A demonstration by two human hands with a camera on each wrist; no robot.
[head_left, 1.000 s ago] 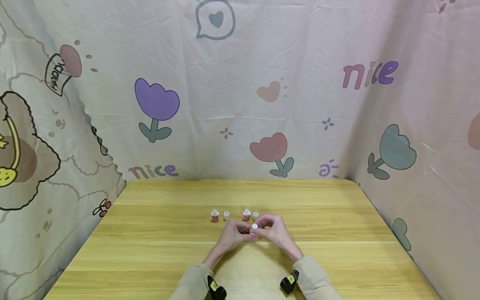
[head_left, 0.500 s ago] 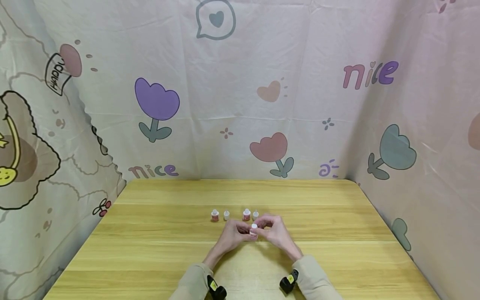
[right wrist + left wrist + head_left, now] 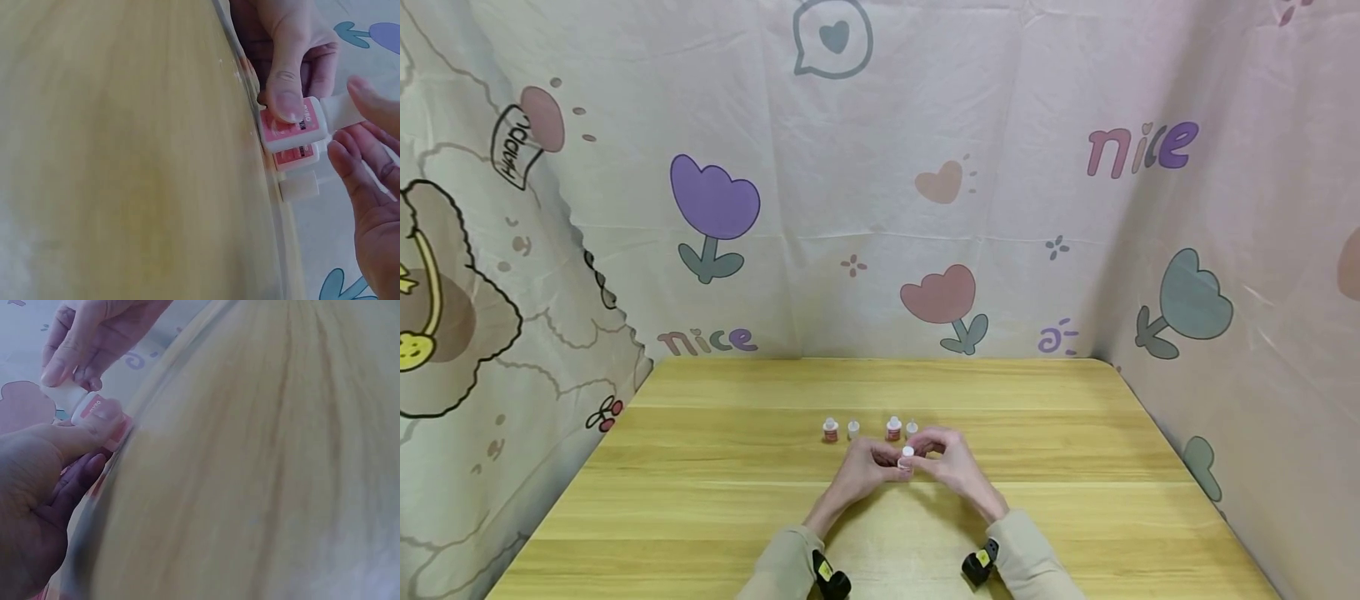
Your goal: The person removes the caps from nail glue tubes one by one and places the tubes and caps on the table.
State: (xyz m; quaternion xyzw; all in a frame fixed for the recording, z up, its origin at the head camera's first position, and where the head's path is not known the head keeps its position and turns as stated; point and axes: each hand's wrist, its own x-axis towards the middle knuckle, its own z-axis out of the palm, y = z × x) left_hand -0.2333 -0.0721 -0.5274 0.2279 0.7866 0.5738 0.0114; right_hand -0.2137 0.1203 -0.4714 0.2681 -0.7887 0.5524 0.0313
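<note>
A small white bottle (image 3: 294, 128) with a pink label is held above the table, between both hands. My left hand (image 3: 863, 471) grips its body, the thumb lying across the label, as the left wrist view also shows. The bottle's white cap (image 3: 342, 111) is pinched between thumb and fingers of my right hand (image 3: 953, 462). Cap and bottle meet at the neck; whether the cap is loose cannot be told. Fingers cover part of the label in both wrist views.
Beyond the hands, two similar pink-labelled bottles, a left one (image 3: 830, 431) and a right one (image 3: 893, 429), stand on the wooden table (image 3: 737, 467). Beside each is a small white cap with a thin tip, one left (image 3: 853, 430), one right (image 3: 912, 428). Printed cloth (image 3: 850, 167) hangs behind.
Both hands keep the same grip on bottle and cap in nearly the same place. The held bottle has shifted very slightly left. The things on the table stay put.
</note>
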